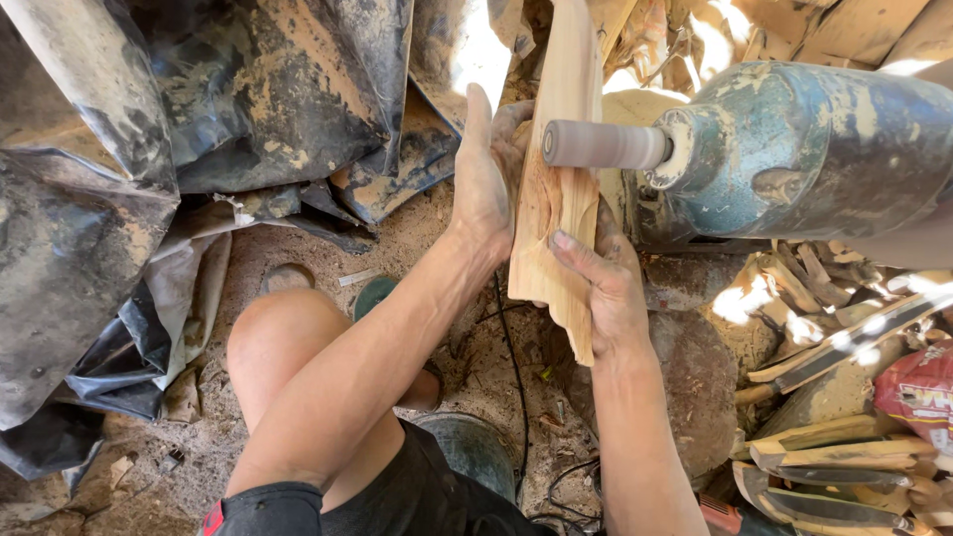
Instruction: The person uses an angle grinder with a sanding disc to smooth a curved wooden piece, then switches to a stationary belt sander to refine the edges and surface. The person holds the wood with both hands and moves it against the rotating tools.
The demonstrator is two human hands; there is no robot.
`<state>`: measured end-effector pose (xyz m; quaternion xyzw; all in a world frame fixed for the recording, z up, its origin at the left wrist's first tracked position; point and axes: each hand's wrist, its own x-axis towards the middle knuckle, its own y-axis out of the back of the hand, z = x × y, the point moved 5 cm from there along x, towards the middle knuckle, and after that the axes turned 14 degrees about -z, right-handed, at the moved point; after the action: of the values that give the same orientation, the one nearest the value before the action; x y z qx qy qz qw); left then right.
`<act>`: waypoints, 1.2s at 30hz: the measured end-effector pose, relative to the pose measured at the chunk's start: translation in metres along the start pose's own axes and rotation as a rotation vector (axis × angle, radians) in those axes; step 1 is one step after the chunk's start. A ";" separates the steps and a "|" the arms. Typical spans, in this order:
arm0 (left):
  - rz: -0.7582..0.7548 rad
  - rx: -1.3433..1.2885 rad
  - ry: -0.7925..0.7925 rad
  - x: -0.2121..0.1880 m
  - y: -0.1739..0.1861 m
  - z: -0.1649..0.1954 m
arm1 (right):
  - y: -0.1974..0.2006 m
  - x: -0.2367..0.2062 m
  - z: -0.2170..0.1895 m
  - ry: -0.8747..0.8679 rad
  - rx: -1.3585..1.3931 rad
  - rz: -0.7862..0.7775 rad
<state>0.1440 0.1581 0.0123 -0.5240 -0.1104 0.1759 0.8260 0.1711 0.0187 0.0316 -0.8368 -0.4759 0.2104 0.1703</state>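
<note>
Sanding a carved plank [556, 189] at a motor-driven drum, I sit low on the dusty floor [298, 248], with black sheeting [119, 149] heaped at far left and my bare knee [278, 337] below it. My left hand [488, 184] lies flat along the plank's left edge, fingers stretched upward, steadying it. The plank stands nearly upright between both hands, its carved face turned toward the drum. My right hand [606, 288] clamps the lower right edge, thumb across the face. The grey drum [606, 145] juts from the blue-green motor [804, 149] and touches the plank near its upper middle. Scrolls and hollows are already cut and look smooth in places, though the grain still shows rough ridges low down, so I judge the shaping done and the smoothing partway. Farther right, more wooden pieces [844, 457] lie stacked, some dark-edged; whether they are finished I cannot tell.
</note>
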 end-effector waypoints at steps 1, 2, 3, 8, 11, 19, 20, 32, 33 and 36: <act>0.000 -0.010 -0.009 0.004 0.001 0.001 | 0.003 0.004 0.001 -0.007 -0.005 0.019; 0.000 -0.019 -0.019 0.007 0.003 0.002 | 0.006 0.009 0.003 -0.013 -0.010 0.035; 0.011 0.013 -0.022 0.011 0.006 0.002 | 0.010 0.013 0.004 -0.018 -0.015 0.054; 0.019 0.064 -0.027 0.031 0.018 0.004 | 0.015 0.028 0.003 0.003 0.009 -0.009; -0.014 0.056 -0.026 0.042 0.023 0.005 | 0.017 0.033 0.002 -0.026 -0.022 0.025; -0.012 0.078 -0.088 0.060 0.042 0.004 | 0.018 0.042 0.001 -0.046 -0.028 -0.019; -0.016 0.075 -0.104 0.063 0.044 0.004 | 0.019 0.044 0.000 -0.044 -0.038 -0.018; -0.041 0.042 -0.113 0.067 0.044 0.007 | 0.010 0.044 -0.004 0.007 0.048 -0.091; -0.042 0.049 -0.105 0.064 0.041 0.006 | 0.008 0.041 -0.004 0.028 0.040 -0.093; -0.041 0.076 -0.081 0.048 0.029 0.004 | 0.002 0.027 -0.001 0.057 0.040 -0.074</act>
<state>0.1807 0.1926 -0.0125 -0.4823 -0.1477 0.1842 0.8436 0.1861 0.0412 0.0262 -0.8208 -0.4970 0.1896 0.2082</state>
